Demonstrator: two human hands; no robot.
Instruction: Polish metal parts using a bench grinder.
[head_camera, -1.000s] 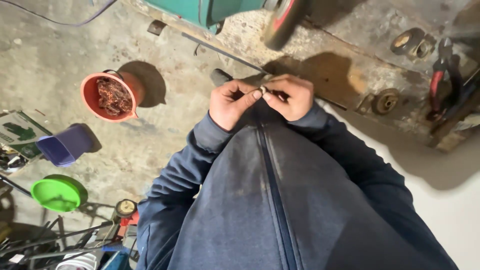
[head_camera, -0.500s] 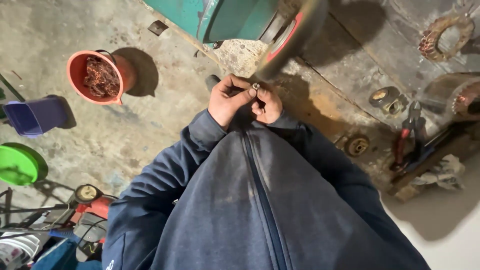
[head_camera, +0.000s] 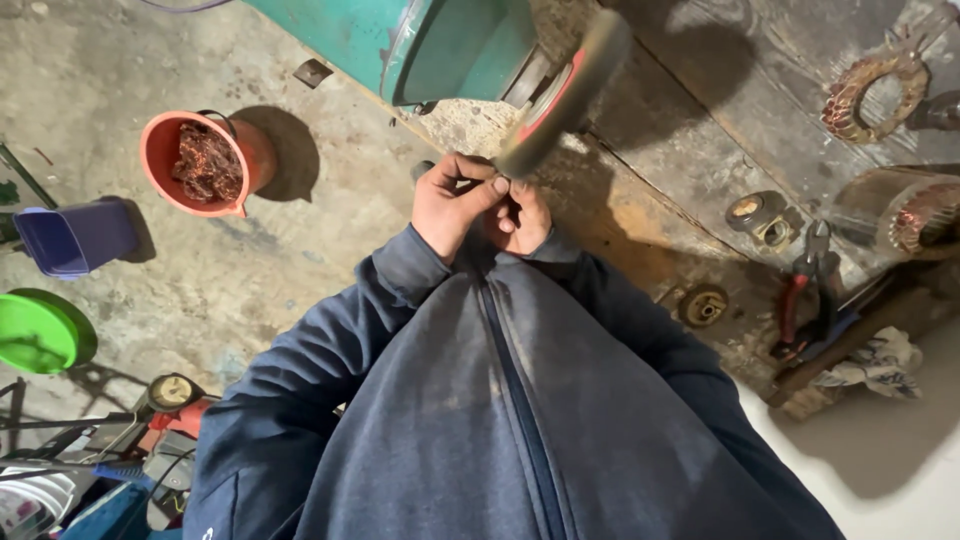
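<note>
Whereas a second ago they worked lower, both hands, left hand (head_camera: 452, 203) and right hand (head_camera: 520, 218), now pinch a small hidden part up against the spinning wheel (head_camera: 560, 95).

1. The wheel (head_camera: 560, 95) just above the fingers (head_camera: 492, 188) has a grey, fuzzy-looking rim, blurred, and a red face.
2. The machine housing (head_camera: 440, 40) beyond the fingers is green painted metal with a dull sheen.
3. The floor (head_camera: 300, 240) left of the fingers is rough, stained concrete, matt.
4. The bucket (head_camera: 160, 150) far left of the fingers is smooth orange plastic, holding reddish copper-coloured wire (head_camera: 208, 165).
5. The tabletop (head_camera: 720, 110) right of the fingers is worn, grimy, dark wood.
6. The pliers (head_camera: 805, 290) well right of the fingers have red plastic-looking grips and dull metal tips.
7. The sleeves (head_camera: 330, 360) below the fingers are soft blue cloth, dusty.
</note>
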